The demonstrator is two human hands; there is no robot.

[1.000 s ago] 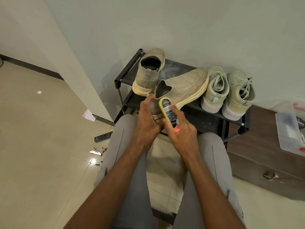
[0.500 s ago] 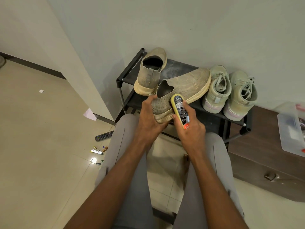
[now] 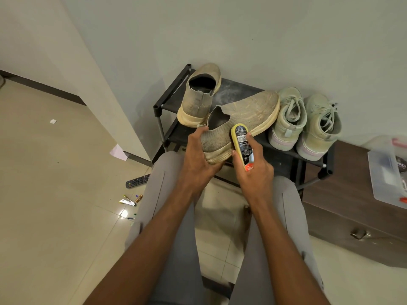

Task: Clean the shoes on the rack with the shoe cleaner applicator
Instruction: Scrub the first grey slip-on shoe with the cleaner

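Head view: right hand grips applicator upright against heel-held slip-on shoe, toe pointing right-back.

The shoe cleaner applicator, held in the right hand, carries a black label with a white barcode panel near its upper end; the digits and the fine print lines below it are too small to read. A red band at the lower end bears white letters, partly covered and illegible. In the clear plastic box at the right edge, a dark round item shows pale lettering, unreadable.
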